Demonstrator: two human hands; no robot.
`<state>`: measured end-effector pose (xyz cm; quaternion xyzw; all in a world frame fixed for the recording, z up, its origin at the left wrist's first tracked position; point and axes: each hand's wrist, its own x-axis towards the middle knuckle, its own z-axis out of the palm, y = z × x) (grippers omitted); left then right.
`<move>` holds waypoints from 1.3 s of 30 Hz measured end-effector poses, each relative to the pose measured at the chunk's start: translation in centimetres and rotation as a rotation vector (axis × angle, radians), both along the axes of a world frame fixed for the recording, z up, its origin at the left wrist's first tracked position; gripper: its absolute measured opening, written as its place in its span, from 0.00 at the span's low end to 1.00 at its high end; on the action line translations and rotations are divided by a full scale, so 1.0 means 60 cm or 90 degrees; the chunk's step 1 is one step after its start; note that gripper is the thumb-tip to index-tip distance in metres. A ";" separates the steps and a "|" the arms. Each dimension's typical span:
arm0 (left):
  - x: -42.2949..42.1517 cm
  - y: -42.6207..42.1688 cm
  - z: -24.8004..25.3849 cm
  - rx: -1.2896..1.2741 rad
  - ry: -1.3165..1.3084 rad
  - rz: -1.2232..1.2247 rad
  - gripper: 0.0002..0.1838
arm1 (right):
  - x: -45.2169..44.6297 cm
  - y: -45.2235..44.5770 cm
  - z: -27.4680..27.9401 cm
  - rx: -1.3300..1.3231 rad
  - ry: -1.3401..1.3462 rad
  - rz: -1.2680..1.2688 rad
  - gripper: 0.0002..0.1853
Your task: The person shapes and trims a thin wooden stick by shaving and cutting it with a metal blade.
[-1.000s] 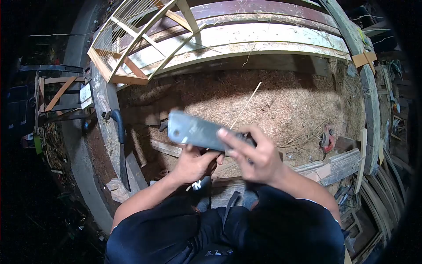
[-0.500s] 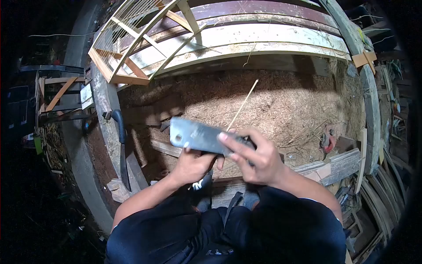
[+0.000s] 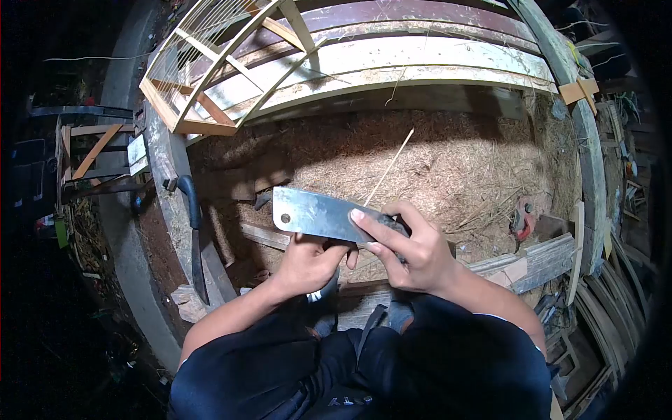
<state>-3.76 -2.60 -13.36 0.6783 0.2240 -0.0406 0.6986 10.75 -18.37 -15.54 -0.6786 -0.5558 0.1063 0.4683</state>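
Note:
A broad metal cleaver point(image 3: 318, 214) with a round hole near its far end lies across the middle of the view, its blade pointing left. My right hand point(image 3: 409, 248) is closed round its dark handle, with a finger laid on the blade. Just below the blade, my left hand point(image 3: 308, 264) is closed, its fingertips partly hidden behind the metal. A thin pale strip point(image 3: 389, 168) rises up and to the right from behind the blade. The strip's lower end is hidden by the blade and fingers.
A curved wooden frame with thin rods point(image 3: 227, 66) rests at upper left on pale planks point(image 3: 420, 56). A knife with a blue-black handle point(image 3: 190, 203) lies on the left beam point(image 3: 164, 157). A red tool point(image 3: 521, 220) sits right, above a weathered board point(image 3: 546, 262).
The cleaver, blurred earlier, now looks sharp and its broad face shows brighter. The pale strip has shifted slightly. Both hands stay in nearly the same place.

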 end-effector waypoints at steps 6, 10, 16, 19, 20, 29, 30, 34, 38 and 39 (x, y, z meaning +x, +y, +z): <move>0.010 -0.005 -0.003 -0.064 -0.018 0.045 0.12 | 0.019 0.001 -0.011 -0.039 0.020 -0.073 0.25; 0.014 0.005 0.015 -0.090 0.081 0.023 0.12 | 0.018 0.004 -0.011 -0.002 0.017 -0.036 0.25; -0.004 -0.001 0.002 0.084 -0.039 0.015 0.13 | 0.005 0.001 0.003 0.014 -0.033 0.006 0.24; 0.015 0.004 0.023 -0.078 0.106 -0.015 0.13 | 0.035 0.006 -0.019 -0.035 0.035 -0.151 0.25; 0.009 0.003 0.016 -0.077 0.104 -0.014 0.13 | 0.028 0.001 -0.013 -0.035 0.033 -0.149 0.25; -0.003 -0.001 -0.002 -0.071 0.038 -0.017 0.15 | 0.010 -0.005 0.004 -0.040 0.023 -0.056 0.26; 0.002 0.002 0.003 -0.069 0.034 -0.025 0.15 | 0.003 -0.006 0.008 -0.016 0.007 0.007 0.26; 0.018 0.005 0.025 -0.085 0.086 -0.030 0.15 | 0.035 0.002 -0.031 -0.029 -0.004 -0.125 0.26; 0.017 0.015 0.024 -0.069 0.122 -0.067 0.16 | 0.006 -0.010 -0.001 -0.045 0.021 0.013 0.25; 0.018 0.017 0.024 -0.053 0.135 -0.081 0.16 | 0.015 -0.003 -0.018 -0.013 0.011 -0.059 0.25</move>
